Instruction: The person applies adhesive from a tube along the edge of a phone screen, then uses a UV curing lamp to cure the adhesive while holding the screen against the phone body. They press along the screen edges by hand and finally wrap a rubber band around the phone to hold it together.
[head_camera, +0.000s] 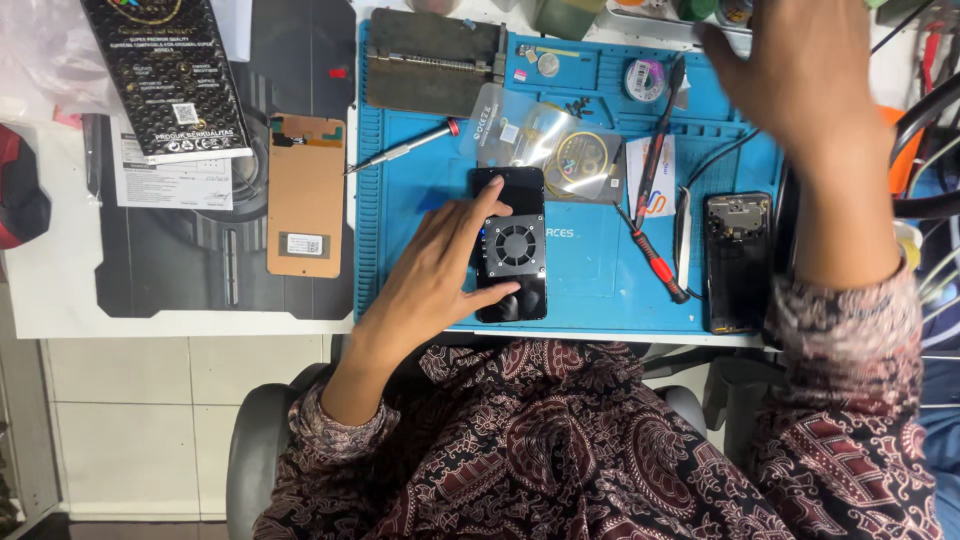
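1. Phone (520, 190), black and flat, lies face up on the blue mat (590, 260) in the middle of the bench (60, 290).
2. A small grey box with a round fan (515, 246) sits on top of the phone, over its middle.
3. The left hand (435, 280) rests on them. Its fingers are spread, with the first finger on the phone's top part and the thumb pressing on the bottom end, so it holds the phone down and grips nothing.
4. The right hand (800, 70) is up in the air at the far right of the bench, open and blurry, holding nothing that I can see.
5. I think the phone is stiff and smooth, and its glass can crack, so the long side edges look like the safest place to hold it.
6. The fan box looks light and could slide off, so a flat press on top seems best.
7. A red and black screwdriver (655, 260) and a pair of tweezers (683, 240) lie just to the right.
8. Another phone with its back open (738, 262) lies further right.
9. A brown screen part (306, 195) lies left of the mat.
10. A silver screwdriver (405, 147) points toward the mat's left edge.
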